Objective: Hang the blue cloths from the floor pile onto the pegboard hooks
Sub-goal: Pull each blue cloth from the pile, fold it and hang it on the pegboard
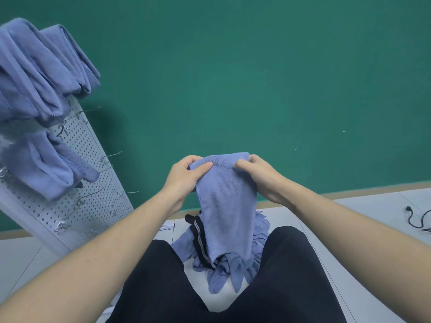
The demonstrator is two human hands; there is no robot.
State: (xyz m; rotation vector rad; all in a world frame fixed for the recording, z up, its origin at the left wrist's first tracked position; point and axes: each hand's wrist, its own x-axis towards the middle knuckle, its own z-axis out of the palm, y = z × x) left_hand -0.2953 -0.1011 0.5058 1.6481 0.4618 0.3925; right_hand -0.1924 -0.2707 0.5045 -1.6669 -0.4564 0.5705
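A blue cloth (pixel 227 206) hangs lengthwise in front of me, held up by its top edge. My left hand (pixel 186 176) pinches its upper left corner and my right hand (pixel 258 174) pinches the upper right. Below it on the floor lies the pile of blue cloths (pixel 229 270), with a dark striped piece (pixel 198 238) mixed in. At the left stands a white pegboard (pixel 91 194) with wire hooks (pixel 112 155). Several blue cloths (pixel 42 73) hang on its upper hooks, and another blue cloth (pixel 49 169) hangs lower down.
A green wall (pixel 256 78) runs behind everything, with a pale tiled floor (pixel 373 220) below it. A black cable (pixel 417 220) lies on the floor at the right. My dark-trousered knees (pixel 286 264) frame the pile on both sides.
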